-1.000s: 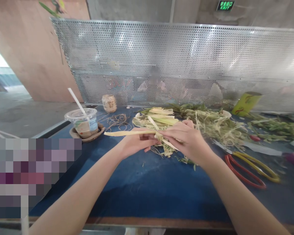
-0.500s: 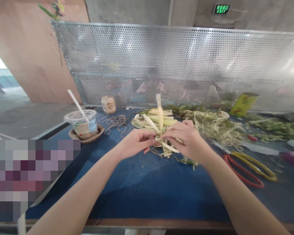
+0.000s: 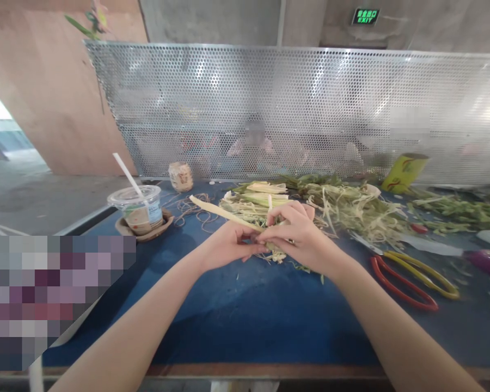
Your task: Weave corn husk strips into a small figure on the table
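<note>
Both hands meet above the blue table (image 3: 245, 316), working pale leaf strips. My left hand (image 3: 228, 246) pinches a small folded piece of woven leaf, from which a long pale leaf strip (image 3: 220, 211) sticks out up and to the left. My right hand (image 3: 296, 234) is closed over the same woven piece from the right, fingers curled round the strips. A little heap of trimmed shreds (image 3: 275, 256) lies on the table just under the hands.
A pile of pale and green leaves (image 3: 335, 204) lies behind the hands. Red-and-yellow scissors (image 3: 412, 275) lie to the right, a purple-handled knife (image 3: 469, 253) beyond. A lidded drink cup with straw (image 3: 138, 207), twine (image 3: 194, 204) and a small jar (image 3: 181, 175) stand at left. A perforated metal screen (image 3: 310, 109) backs the table.
The long strip swung from pointing left, to upright, then down to the upper left. My right hand shifted slightly up and closed over the woven piece.
</note>
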